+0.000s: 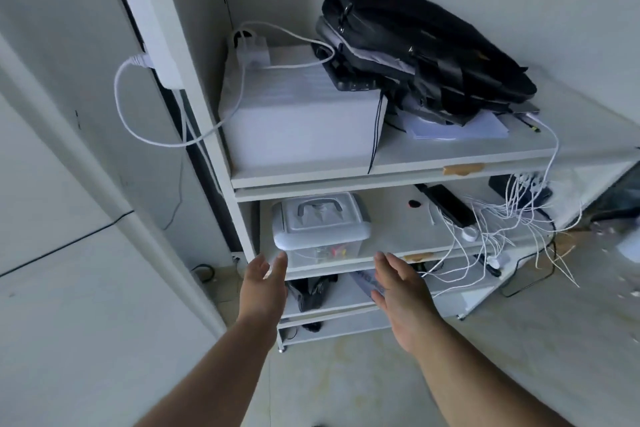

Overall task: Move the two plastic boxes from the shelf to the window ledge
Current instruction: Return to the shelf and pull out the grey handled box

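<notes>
A clear plastic box (320, 232) with a grey lid and carry handle stands at the left end of the second shelf (398, 239) of a white shelving unit. Small coloured items show through its wall. My left hand (265, 282) is open just in front of the box's left corner, fingertips almost touching it. My right hand (398, 291) is open in front of the box's right side, a little apart from it. Only one plastic box is in view.
The top shelf (450, 156) holds a white box (298, 114) and a pile of black bags (422, 45). A black power strip (448, 204) with several white cables (502, 229) lies right of the plastic box. Lower shelves hold dark items. A wall stands to the left.
</notes>
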Motion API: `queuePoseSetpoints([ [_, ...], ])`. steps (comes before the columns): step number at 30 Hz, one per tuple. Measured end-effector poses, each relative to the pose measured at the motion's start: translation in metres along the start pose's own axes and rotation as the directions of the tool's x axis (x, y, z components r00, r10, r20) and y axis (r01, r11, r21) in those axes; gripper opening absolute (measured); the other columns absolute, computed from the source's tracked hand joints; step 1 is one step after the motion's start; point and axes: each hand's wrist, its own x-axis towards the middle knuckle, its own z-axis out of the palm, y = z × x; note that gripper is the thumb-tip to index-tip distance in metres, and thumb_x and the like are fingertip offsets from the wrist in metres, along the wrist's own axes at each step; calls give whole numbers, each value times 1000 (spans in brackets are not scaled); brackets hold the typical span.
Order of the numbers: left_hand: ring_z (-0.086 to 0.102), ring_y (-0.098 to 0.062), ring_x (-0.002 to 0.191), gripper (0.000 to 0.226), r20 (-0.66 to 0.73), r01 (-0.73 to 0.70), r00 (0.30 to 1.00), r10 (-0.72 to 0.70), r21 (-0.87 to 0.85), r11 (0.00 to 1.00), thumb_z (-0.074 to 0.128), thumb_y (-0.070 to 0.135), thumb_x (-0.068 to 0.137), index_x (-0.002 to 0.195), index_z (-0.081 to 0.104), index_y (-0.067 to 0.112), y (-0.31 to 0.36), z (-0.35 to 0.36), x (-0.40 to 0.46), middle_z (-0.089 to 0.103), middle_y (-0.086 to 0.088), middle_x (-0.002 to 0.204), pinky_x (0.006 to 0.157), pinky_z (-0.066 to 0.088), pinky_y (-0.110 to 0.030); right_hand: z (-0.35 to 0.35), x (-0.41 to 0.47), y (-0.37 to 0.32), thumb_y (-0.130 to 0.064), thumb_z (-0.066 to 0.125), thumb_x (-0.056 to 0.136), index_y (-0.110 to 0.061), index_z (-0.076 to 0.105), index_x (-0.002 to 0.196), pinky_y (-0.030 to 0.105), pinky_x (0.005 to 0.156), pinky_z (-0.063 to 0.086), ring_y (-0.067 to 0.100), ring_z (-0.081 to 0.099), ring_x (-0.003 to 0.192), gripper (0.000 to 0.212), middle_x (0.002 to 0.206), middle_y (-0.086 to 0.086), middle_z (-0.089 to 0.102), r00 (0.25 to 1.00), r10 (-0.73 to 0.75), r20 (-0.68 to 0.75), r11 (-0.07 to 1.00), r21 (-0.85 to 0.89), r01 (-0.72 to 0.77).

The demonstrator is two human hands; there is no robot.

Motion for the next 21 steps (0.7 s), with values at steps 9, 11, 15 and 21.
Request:
queuePoseSetpoints([
  [9, 63, -37, 132, 111, -90, 62, 995, -48, 162, 985, 66, 80, 67, 162, 35, 30, 8, 40, 81, 47, -4, 163, 112, 50, -53, 20, 96, -18, -52, 71, 86, -17, 45, 155, 49, 116, 44, 23, 54, 139, 81, 159, 3, 51, 997, 24, -70, 989, -146, -34],
  [11, 66, -39, 129, 111, -105, 76, 993, -56, 199, 977, 66, 80, 68, 162, 34, 30, 9, 48, 92, 50, -5, 162, 110, 50, -55, 25, 118, -19, -50, 70, 88, -19, 39, 158, 50, 117, 41, 25, 49, 145, 83, 164, 5, 45, 997, 41, -68, 980, -191, -54],
  [15, 66, -42, 128, 112, -161, 118, 983, -89, 178, 977, 70, 77, 65, 160, 39, 28, 5, 60, 113, 52, -4, 158, 108, 53, -55, 35, 157, -16, -58, 67, 86, -21, 33, 161, 53, 117, 40, 29, 42, 150, 90, 168, 4, 38, 998, 50, -47, 953, -295, -62],
  [21, 63, -18, 84, 60, -152, 147, 978, -140, 32, 989, 77, 36, 92, 145, 56, 15, 8, 69, 121, 57, 12, 100, 93, 62, -46, 41, 177, -3, -56, 73, 76, -17, 52, 149, 49, 108, 50, 33, 61, 127, 86, 145, 7, 63, 995, 30, -90, 939, -340, -59],
])
